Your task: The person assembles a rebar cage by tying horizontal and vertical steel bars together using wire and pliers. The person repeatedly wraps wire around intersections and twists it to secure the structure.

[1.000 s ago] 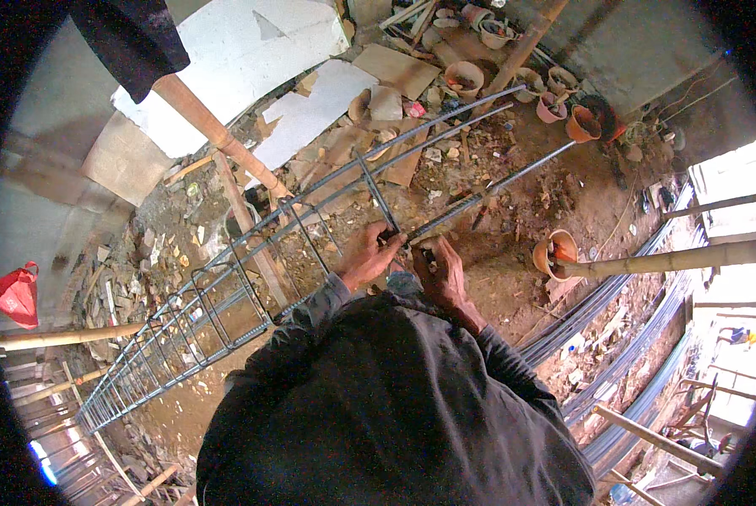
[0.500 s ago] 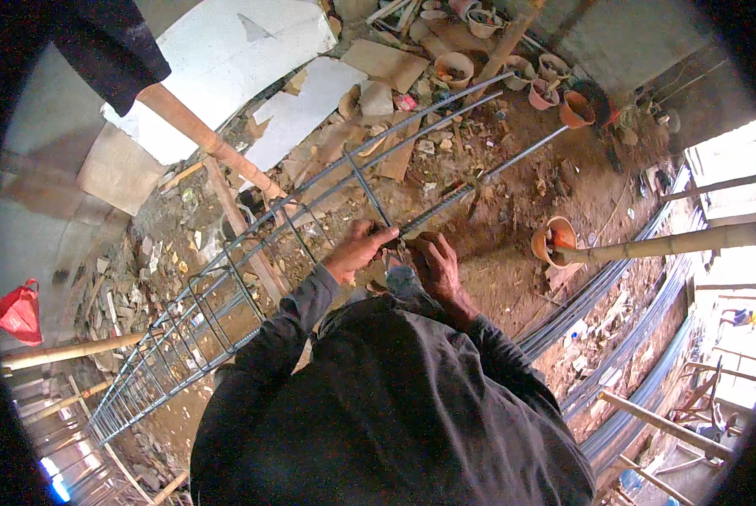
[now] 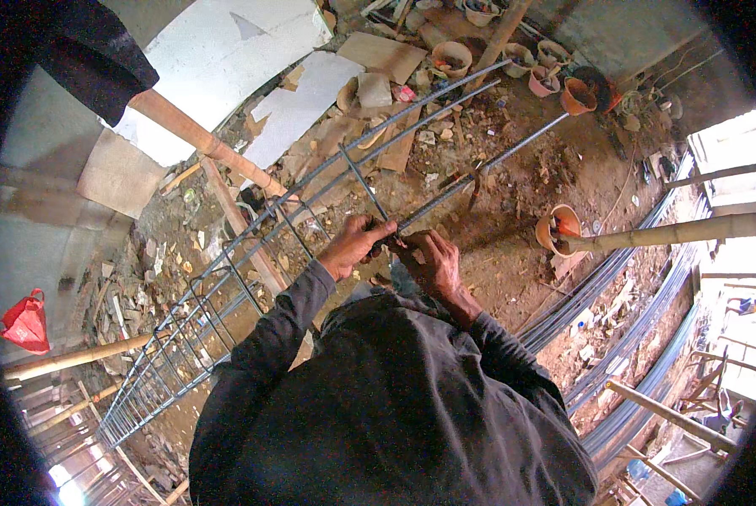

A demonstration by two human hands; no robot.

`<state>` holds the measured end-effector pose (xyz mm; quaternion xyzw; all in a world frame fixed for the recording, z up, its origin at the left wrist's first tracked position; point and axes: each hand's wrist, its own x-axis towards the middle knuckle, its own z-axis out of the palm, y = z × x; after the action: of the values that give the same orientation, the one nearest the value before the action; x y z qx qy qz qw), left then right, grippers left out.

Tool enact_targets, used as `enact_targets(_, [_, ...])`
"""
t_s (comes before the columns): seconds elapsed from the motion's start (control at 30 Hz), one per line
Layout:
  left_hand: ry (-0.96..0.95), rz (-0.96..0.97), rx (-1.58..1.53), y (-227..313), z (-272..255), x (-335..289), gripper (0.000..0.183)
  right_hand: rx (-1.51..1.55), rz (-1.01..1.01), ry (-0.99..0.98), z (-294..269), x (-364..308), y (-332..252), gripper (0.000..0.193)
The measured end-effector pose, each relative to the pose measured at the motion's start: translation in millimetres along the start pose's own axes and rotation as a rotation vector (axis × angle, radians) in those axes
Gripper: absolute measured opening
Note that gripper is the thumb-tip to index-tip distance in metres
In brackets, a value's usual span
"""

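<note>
Fingers of the left hand point(image 3: 353, 248) pinch a steel hoop point(image 3: 363, 180) beside a long bar point(image 3: 445, 197); the right hand point(image 3: 433, 263), now closer, joins at that corner, its hold unclear.

The reinforcement bars point(image 3: 521, 145) look like dull grey metal, ridged along their length. The jacket point(image 3: 395, 405) near me is dark, matt, creased cloth. Over there, the red bag point(image 3: 25, 326) seems thin plastic; the pole point(image 3: 673, 235) is smoothish bamboo, the earth floor point(image 3: 513, 228) rough and crumbly.
</note>
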<state>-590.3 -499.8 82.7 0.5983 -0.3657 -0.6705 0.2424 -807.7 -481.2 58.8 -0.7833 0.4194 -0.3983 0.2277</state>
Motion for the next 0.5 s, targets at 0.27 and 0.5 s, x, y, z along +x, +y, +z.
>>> enact_targets(0.27, [0.142,0.202,0.103,-7,5,-2,0.050,-0.142,0.120,-0.122,-13,17,-22,0.017])
enact_targets(0.5, [0.180,0.409,0.118,-21,7,4,0.048,-0.082,0.496,-0.291,-15,29,-39,0.026])
